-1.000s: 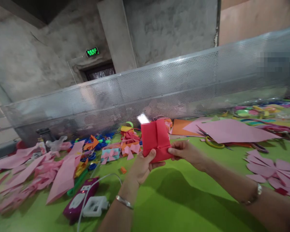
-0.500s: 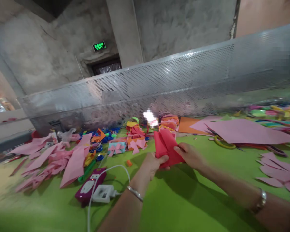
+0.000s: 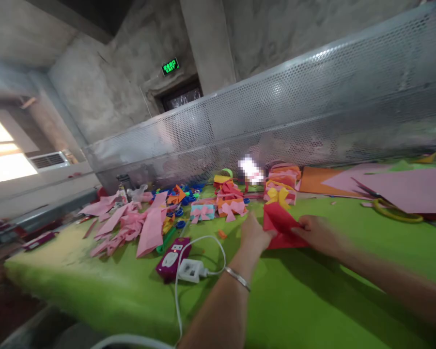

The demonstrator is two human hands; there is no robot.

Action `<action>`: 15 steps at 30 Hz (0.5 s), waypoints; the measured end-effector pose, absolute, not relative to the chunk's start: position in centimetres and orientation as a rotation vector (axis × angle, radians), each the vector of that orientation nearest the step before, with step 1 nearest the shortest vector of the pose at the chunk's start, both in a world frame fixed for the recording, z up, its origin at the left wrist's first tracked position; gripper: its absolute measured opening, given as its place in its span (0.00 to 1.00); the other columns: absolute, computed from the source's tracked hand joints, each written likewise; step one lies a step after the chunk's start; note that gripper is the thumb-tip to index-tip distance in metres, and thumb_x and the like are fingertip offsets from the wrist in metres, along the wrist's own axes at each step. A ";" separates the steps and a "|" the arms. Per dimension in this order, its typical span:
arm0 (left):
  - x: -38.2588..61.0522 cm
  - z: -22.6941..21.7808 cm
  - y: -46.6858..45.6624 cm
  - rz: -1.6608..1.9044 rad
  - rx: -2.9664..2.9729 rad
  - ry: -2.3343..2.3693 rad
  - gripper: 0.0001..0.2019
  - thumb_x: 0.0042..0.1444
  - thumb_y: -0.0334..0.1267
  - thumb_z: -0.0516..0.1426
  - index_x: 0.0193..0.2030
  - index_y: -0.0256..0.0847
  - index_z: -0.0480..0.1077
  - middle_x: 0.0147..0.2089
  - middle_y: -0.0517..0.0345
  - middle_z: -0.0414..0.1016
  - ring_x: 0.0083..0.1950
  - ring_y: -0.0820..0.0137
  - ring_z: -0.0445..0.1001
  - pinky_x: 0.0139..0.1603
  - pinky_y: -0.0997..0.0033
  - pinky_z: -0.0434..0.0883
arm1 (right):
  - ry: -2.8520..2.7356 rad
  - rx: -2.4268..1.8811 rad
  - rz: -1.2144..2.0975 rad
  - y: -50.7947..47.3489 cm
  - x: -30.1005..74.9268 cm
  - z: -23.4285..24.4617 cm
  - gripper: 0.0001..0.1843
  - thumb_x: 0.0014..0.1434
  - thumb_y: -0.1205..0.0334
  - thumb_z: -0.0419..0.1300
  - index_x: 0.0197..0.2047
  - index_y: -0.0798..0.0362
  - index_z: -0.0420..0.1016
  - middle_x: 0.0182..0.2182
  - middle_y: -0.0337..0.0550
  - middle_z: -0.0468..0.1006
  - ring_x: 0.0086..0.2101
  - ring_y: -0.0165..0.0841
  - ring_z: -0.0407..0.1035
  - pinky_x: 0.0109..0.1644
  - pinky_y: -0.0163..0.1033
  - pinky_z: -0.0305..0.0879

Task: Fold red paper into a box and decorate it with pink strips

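A folded sheet of red paper [image 3: 280, 224] is held just above the green table between both hands. My left hand [image 3: 255, 233] grips its left edge, with a silver bangle on the wrist. On the right side, my right hand [image 3: 318, 233] pinches a raised flap of the same paper. Behind the paper lies a yellow paper bow [image 3: 277, 196] on a small pink stack. Left of it are an orange piece with a pink bow [image 3: 233, 208] and a blue piece with another pink bow [image 3: 202, 212].
Pink paper strips [image 3: 150, 228] are piled on the left of the table [image 3: 330, 300]. A purple power strip [image 3: 172, 259] with a white charger [image 3: 192, 270] sits nearer. Yellow-handled scissors [image 3: 396, 213] lie by large pink sheets [image 3: 421, 189]. A perforated metal screen [image 3: 294, 97] runs along the back.
The view has swung left, so things appear further right and the window shows. The red paper's two upright flaps have been spread, and it now looks flatter and wider between my hands.
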State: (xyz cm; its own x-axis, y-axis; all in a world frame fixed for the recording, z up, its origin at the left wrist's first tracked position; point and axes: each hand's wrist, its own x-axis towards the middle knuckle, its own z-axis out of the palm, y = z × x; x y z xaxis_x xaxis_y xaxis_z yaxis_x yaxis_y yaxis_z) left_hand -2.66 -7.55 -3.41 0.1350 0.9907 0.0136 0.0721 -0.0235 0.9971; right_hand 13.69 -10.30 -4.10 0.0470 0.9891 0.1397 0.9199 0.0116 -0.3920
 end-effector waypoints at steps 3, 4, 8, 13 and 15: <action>-2.2 -2.6 -8.5 1.103 1.519 1.368 0.34 0.27 0.19 0.64 0.48 0.36 0.67 0.47 0.41 0.72 0.58 0.46 0.60 0.59 0.50 0.51 | -2.060 -2.049 0.100 -11.6 12.9 -3.4 0.09 0.59 0.64 0.52 0.39 0.58 0.70 0.25 0.52 0.77 0.23 0.39 0.70 0.23 0.36 0.52; -1.9 -2.4 -8.8 1.115 1.576 1.400 0.32 0.29 0.18 0.63 0.46 0.37 0.68 0.50 0.41 0.70 0.60 0.47 0.57 0.60 0.50 0.49 | -2.106 -2.054 0.047 -12.1 12.6 -3.1 0.11 0.60 0.68 0.50 0.44 0.58 0.69 0.25 0.53 0.77 0.24 0.40 0.71 0.24 0.38 0.53; -0.5 -2.0 -10.0 1.097 1.766 1.447 0.09 0.44 0.23 0.56 0.32 0.40 0.68 0.45 0.43 0.71 0.55 0.53 0.64 0.57 0.56 0.55 | -2.299 -1.974 -0.168 -12.8 11.7 -2.0 0.16 0.60 0.75 0.44 0.47 0.59 0.68 0.33 0.57 0.77 0.34 0.43 0.72 0.33 0.42 0.59; 0.5 -2.6 -11.4 0.905 2.014 1.415 0.10 0.55 0.29 0.47 0.27 0.40 0.67 0.36 0.44 0.73 0.47 0.56 0.70 0.52 0.55 0.61 | -2.512 -1.820 -0.170 -11.8 12.6 -2.2 0.11 0.63 0.69 0.46 0.42 0.55 0.69 0.37 0.47 0.77 0.37 0.35 0.71 0.37 0.35 0.62; 0.0 -2.8 -11.9 0.814 2.129 1.378 0.11 0.56 0.31 0.46 0.30 0.39 0.68 0.39 0.45 0.74 0.50 0.56 0.69 0.55 0.52 0.60 | -2.557 -1.778 -0.184 -11.5 12.8 -2.2 0.11 0.64 0.68 0.46 0.44 0.54 0.68 0.39 0.47 0.76 0.39 0.35 0.70 0.40 0.36 0.62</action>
